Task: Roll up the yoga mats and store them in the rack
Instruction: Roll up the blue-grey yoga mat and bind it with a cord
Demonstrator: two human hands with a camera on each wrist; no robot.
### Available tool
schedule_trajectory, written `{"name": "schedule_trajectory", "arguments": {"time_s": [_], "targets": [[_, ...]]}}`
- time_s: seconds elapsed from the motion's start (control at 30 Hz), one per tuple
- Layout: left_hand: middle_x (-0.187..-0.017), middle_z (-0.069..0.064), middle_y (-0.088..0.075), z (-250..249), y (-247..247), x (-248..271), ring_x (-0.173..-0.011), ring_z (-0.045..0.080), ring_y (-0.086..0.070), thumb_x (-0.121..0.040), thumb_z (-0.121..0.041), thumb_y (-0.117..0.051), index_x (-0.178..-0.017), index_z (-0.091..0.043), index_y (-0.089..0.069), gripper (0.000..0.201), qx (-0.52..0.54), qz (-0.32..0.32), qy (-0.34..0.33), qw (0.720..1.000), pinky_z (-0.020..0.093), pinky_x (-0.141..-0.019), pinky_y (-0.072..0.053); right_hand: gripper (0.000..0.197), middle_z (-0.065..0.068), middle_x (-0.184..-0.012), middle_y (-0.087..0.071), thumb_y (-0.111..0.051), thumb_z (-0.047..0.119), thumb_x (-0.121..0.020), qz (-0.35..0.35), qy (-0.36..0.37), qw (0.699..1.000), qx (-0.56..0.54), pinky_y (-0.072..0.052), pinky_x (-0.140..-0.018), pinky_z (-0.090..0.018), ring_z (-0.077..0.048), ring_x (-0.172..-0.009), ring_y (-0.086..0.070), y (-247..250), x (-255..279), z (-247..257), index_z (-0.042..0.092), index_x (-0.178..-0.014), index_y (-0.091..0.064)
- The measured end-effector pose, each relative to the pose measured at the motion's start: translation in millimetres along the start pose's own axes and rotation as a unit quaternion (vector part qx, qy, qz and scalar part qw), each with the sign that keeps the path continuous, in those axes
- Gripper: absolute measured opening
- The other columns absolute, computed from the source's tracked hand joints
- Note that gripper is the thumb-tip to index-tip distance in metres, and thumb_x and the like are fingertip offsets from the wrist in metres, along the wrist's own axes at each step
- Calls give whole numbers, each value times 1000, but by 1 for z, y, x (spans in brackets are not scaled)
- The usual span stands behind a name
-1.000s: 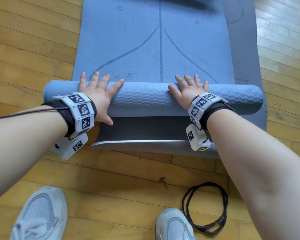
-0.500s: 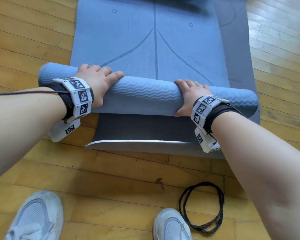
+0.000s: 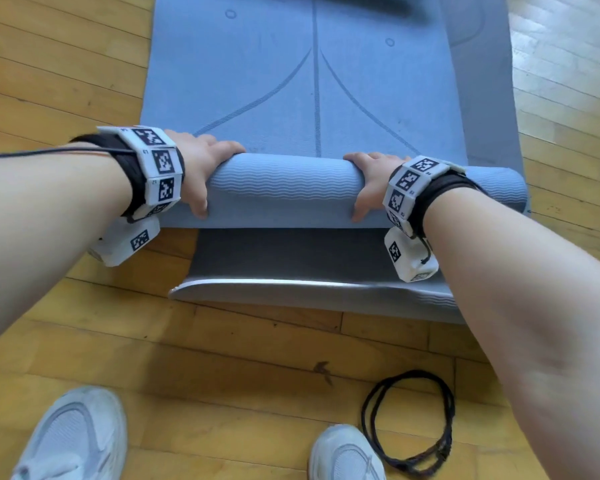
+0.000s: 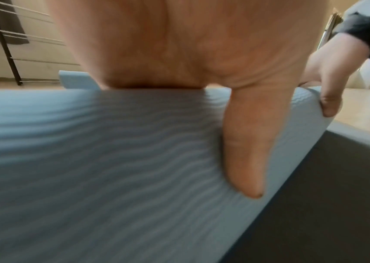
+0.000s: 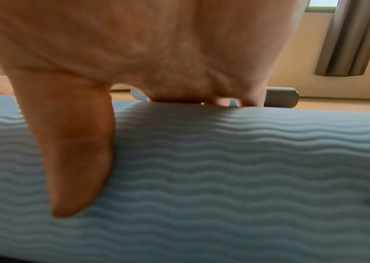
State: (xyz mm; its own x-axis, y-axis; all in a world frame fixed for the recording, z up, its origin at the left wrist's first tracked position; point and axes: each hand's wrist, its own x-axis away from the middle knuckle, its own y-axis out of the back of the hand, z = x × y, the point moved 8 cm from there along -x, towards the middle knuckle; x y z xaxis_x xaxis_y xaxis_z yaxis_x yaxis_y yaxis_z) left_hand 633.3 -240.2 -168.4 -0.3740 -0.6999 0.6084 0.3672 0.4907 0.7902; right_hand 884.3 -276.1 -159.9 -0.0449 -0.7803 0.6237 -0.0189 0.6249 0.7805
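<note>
A blue yoga mat [image 3: 291,81] lies partly rolled, its roll [image 3: 284,188] crossing the middle of the head view. My left hand [image 3: 205,171] grips the roll's left part, fingers curled over the far side and thumb down the near side. My right hand [image 3: 368,181] grips the right part the same way. The left wrist view shows my thumb [image 4: 247,151] pressed into the wavy roll [image 4: 112,160]. In the right wrist view the thumb [image 5: 76,151] lies on the roll [image 5: 224,169]. The fingertips of both hands are hidden behind the roll.
A grey mat [image 3: 291,254] lies flat under the blue one, its near edge curled up. A black cord loop [image 3: 409,420] and my two shoes [image 3: 73,438] are on the wooden floor. A metal rack [image 4: 10,44] stands far left; a rolled dark mat [image 5: 280,97] lies by the wall.
The roll has moved forward along the mat and grown. Both hands went from lying flat on top with straight fingers to curling over its far side.
</note>
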Motion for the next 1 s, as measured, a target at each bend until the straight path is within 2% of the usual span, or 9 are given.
{"name": "schedule_trajectory", "arguments": {"time_s": [0.13, 0.23, 0.37, 0.43, 0.5, 0.7, 0.77, 0.9, 1.0], "targets": [[-150, 4, -22, -6, -3, 6, -137, 25, -26, -61, -40, -83, -149, -35, -1, 120, -2, -70, 34, 997, 39, -107, -25, 109, 1, -144, -41, -82, 42, -62, 10, -5, 1000, 10, -41, -101, -46, -29, -125, -46, 0, -3, 0, 33, -149, -18], [-154, 6, -15, -21, -9, 14, -141, 26, -18, -74, -61, -66, -149, -32, -2, 103, 12, -105, 17, 994, 40, -112, -16, 112, -2, -147, -37, -83, 40, -64, 21, -6, 1000, 10, -42, -101, -48, -32, -127, -45, 3, -5, 1, 28, -152, -14], [-159, 9, 0, -27, -20, 13, -146, 28, -2, -69, -78, -57, -150, -29, 9, 116, -8, -76, 37, 996, 42, -118, -1, 120, -3, -157, -19, -82, 37, -65, 4, -29, 1000, -9, -16, -115, -55, -25, -146, -11, -2, -6, 0, 29, -153, 0], [-159, 9, -1, -25, -17, 10, -146, 28, -3, -65, -78, -61, -150, -29, 10, 122, -12, -77, 42, 996, 42, -118, -1, 115, -2, -159, -7, -79, 28, -69, -30, -52, 997, -48, 2, -116, -58, -21, -148, 4, -4, -2, -1, 34, -152, 2], [-159, 8, -4, -24, -13, 6, -146, 28, -5, -61, -78, -65, -150, -29, 9, 126, -14, -80, 41, 996, 43, -119, -3, 103, -4, -154, -13, -73, 19, -72, -80, -65, 990, -97, 6, -115, -56, -21, -147, -3, -3, 6, -3, 36, -150, -7], [-156, 8, -12, -21, -9, 1, -145, 30, -8, -54, -75, -72, -150, -31, 4, 130, -20, -98, 57, 993, 45, -117, -8, 71, -4, -133, -32, -77, 23, -70, -114, -40, 986, -112, -28, -108, -50, -27, -125, -36, 16, 17, -6, 31, -129, -40], [-154, 9, -14, -20, -7, 0, -141, 30, -16, -52, -72, -76, -150, -31, 3, 132, -14, -98, 62, 993, 43, -115, -14, 69, -3, -133, -32, -71, 21, -71, -108, -35, 988, -107, -25, -109, -51, -26, -127, -35, 17, 14, -3, 32, -131, -38], [-153, 11, -11, -17, -6, -2, -138, 31, -18, -51, -70, -78, -149, -34, 3, 133, -10, -99, 71, 993, 41, -113, -17, 91, -3, -150, -20, -71, 34, -70, -97, -25, 992, -75, 6, -111, -64, -23, -143, -14, 1, 9, 4, 36, -145, -20], [-149, 9, -17, -17, -7, -2, -135, 30, -21, -51, -69, -78, -149, -34, 1, 131, -15, -106, 68, 992, 40, -111, -18, 126, -4, -159, 0, -82, 52, -60, -54, -18, 998, 23, 9, -108, -68, -25, -147, 8, -13, 5, 7, 36, -150, 5]]}}
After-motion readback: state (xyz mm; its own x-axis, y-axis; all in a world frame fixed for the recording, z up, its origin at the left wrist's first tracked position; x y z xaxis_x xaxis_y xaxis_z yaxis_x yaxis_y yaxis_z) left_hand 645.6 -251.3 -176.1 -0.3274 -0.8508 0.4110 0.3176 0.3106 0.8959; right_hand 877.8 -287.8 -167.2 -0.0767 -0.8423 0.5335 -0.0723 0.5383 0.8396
